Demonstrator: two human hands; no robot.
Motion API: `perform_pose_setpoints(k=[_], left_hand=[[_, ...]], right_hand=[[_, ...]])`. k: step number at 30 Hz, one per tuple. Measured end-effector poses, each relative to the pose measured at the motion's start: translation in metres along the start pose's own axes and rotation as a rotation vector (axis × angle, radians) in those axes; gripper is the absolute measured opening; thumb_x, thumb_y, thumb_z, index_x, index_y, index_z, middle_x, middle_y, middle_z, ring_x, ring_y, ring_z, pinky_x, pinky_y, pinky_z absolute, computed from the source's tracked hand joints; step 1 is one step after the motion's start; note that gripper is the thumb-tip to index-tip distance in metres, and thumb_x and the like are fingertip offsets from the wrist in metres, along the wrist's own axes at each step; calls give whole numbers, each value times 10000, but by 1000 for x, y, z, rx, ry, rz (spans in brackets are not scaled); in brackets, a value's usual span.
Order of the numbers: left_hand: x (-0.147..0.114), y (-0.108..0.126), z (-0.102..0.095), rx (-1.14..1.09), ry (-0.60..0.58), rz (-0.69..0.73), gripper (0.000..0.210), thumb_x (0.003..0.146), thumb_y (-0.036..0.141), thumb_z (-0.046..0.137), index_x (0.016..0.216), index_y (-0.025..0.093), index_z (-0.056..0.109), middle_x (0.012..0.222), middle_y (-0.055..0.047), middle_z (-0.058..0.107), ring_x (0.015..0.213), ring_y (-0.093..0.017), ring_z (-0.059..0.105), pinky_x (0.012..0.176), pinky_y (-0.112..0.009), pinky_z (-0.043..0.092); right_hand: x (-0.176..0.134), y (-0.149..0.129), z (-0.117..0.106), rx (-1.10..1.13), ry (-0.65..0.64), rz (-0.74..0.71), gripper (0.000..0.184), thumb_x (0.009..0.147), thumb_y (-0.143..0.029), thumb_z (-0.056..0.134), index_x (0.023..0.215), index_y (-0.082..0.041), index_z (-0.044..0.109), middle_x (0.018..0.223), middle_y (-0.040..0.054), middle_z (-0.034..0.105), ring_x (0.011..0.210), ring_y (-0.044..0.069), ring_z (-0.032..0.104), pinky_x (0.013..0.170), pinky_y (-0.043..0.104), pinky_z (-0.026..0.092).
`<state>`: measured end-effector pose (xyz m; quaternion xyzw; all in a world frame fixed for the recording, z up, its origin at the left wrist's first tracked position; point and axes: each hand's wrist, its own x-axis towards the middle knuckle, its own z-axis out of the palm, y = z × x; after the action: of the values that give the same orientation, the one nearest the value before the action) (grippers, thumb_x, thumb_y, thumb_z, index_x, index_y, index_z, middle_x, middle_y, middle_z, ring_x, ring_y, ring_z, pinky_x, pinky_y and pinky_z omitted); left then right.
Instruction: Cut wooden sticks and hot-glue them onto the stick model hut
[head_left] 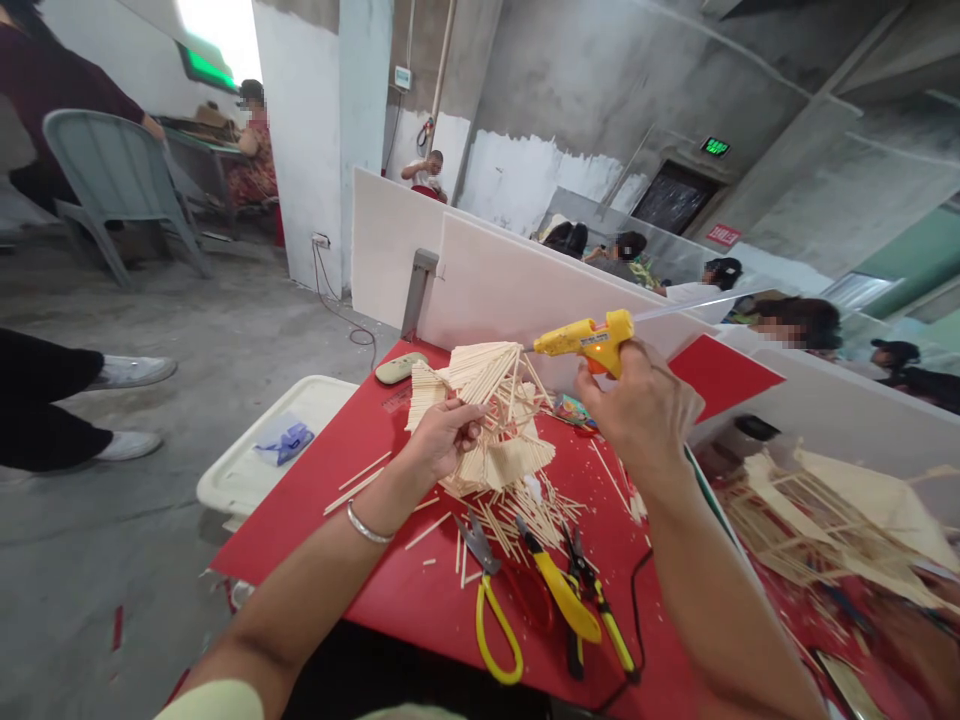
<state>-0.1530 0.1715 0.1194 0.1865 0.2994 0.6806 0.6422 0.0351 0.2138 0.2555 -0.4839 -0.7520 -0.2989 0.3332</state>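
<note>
My right hand [649,410] is wrapped round a yellow hot glue gun [585,338], with a long clear glue stick [697,302] poking out of its back. The nozzle points left, at the upper edge of a small model built of thin wooden sticks [484,375]. On the model's near side my left hand [448,435] pinches a stick part with thumb and fingers. Beneath it lie a slatted stick panel [506,462] and many loose wooden sticks [517,515] on the red table [352,570]. Whether the nozzle touches the sticks I cannot tell.
Near the front edge lie yellow-handled scissors [491,600], yellow-handled pliers [559,585] and black-and-yellow cutters [600,600]. A black cord [636,610] runs beside them. White partition boards [517,290] stand behind. Left is a white stool [240,480]; right, another stick model [832,510]. Other people sit around.
</note>
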Motion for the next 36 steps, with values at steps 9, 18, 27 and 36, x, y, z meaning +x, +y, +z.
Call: perform_pose_setpoints(k=[9,18,27,36], left_hand=[[-8,-2,1,7,1,18,322,596,218,878,662,134,574,569,29,538,449,-33,443,361,-150,238],[-16,-11,-3,-42,-27,5,306,637,252,882,786,129,646,630,22,572,461,-27,464,365,-137,262],[-39,-14,-15,-19,61,30,320,634,271,886,820,120,673,644,12,594,448,-31,454,362,-137,288],[-35,-18,-16,-38,35,49,319,640,270,884,832,118,679,661,12,600,462,-28,459,366,-136,287]], right_hand=[[1,-4,6,-46,-24,-41,336,874,-423,564,1081,-169,639,950,104,694,633,165,519,552,316,173],[-6,-4,6,-20,-58,-51,346,874,-447,547,1057,-168,637,919,110,699,652,187,548,555,322,199],[-23,-5,7,-101,-115,-127,345,870,-446,555,1065,-174,635,834,74,701,594,153,505,569,317,134],[-27,-10,10,-96,-189,-155,294,881,-389,553,1080,-184,624,936,65,721,596,135,496,576,313,109]])
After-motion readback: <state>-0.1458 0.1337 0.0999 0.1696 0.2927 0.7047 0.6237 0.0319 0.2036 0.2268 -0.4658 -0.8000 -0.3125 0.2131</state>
